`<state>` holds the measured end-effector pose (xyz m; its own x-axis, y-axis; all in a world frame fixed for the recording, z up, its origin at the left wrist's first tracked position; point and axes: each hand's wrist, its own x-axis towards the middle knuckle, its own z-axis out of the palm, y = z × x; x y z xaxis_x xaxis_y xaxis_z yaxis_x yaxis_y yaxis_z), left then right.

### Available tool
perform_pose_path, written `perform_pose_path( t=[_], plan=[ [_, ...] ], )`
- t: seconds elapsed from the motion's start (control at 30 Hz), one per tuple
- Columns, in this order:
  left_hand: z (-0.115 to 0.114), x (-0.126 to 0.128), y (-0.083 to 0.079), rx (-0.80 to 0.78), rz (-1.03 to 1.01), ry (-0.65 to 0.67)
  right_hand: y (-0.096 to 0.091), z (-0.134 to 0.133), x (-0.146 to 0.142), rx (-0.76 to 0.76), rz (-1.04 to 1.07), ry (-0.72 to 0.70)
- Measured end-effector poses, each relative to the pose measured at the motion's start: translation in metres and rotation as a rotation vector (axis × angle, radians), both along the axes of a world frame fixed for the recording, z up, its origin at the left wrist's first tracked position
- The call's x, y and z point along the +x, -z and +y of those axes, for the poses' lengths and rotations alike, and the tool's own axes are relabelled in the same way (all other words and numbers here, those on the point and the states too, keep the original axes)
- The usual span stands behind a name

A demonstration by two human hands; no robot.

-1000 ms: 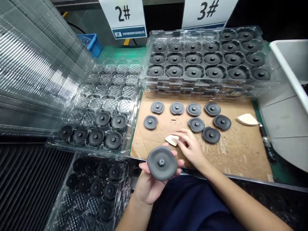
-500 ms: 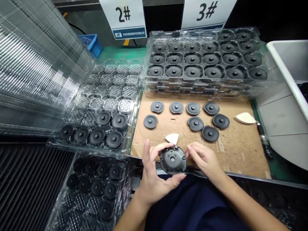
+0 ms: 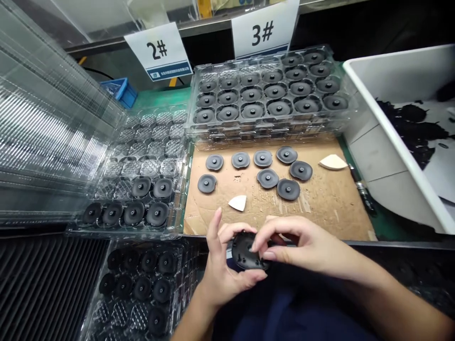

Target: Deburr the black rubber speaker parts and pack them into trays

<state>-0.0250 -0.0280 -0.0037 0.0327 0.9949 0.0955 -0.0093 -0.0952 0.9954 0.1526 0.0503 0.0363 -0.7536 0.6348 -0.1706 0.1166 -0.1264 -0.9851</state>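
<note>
Thumb and fingers of my left hand [image 3: 222,272] grip a round black plastic cover [image 3: 241,251] by its edges, in front of the cardboard's near edge. Small posts show on the cover's face. My right hand [image 3: 302,244] reaches over the cover's right side, thumb and forefinger close together at its face. Whether something small is between those fingertips cannot be made out. Just beyond the hands lies a white wedge-shaped pad [image 3: 239,202]. Several similar black covers [image 3: 268,178] rest on the cardboard [image 3: 216,218], each with a small central stub upward.
A clear tray stack [image 3: 270,125] filled with black covers stands at the back. Partly filled clear trays [image 3: 177,208] lie left and lower left [image 3: 174,303]. A white bin [image 3: 369,104] with black pieces is at right. Another white pad [image 3: 333,162] lies near a pen [image 3: 364,196].
My right hand has moved from beside the cover onto its face. The cover has tilted in my left hand. The camera view has turned to the right, showing more of the white bin.
</note>
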Motion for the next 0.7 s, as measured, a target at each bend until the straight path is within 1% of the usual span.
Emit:
perform_pose_path(
  t=[0.1,0.2,0.27,0.37,0.43,0.53,0.57,0.7],
  plan=[
    [-0.002,0.005,-0.005,-0.079,-0.019,0.036,0.001,0.003,0.004,-0.169,0.056,-0.045],
    [-0.001,0.008,-0.008,-0.112,-0.001,0.078,0.005,0.002,0.008,-0.329,0.139,-0.058],
    [0.0,0.011,-0.009,-0.129,-0.026,0.123,0.006,0.0,0.011,-0.404,0.202,-0.075],
    [0.001,0.016,-0.009,-0.145,-0.071,0.171,0.007,-0.004,0.017,-0.403,0.253,-0.051],
    [0.001,0.02,-0.009,-0.139,-0.067,0.158,0.008,-0.008,0.02,-0.398,0.249,0.014],
    [0.001,0.023,-0.009,-0.116,-0.043,0.123,0.011,-0.015,0.025,-0.448,0.241,0.109],
    [0.002,0.023,-0.009,-0.105,-0.027,0.118,0.012,-0.018,0.026,-0.441,0.231,0.134],
    [0.006,0.025,-0.007,-0.091,0.043,0.13,0.017,-0.025,0.036,-0.277,0.163,0.26]
  ],
)
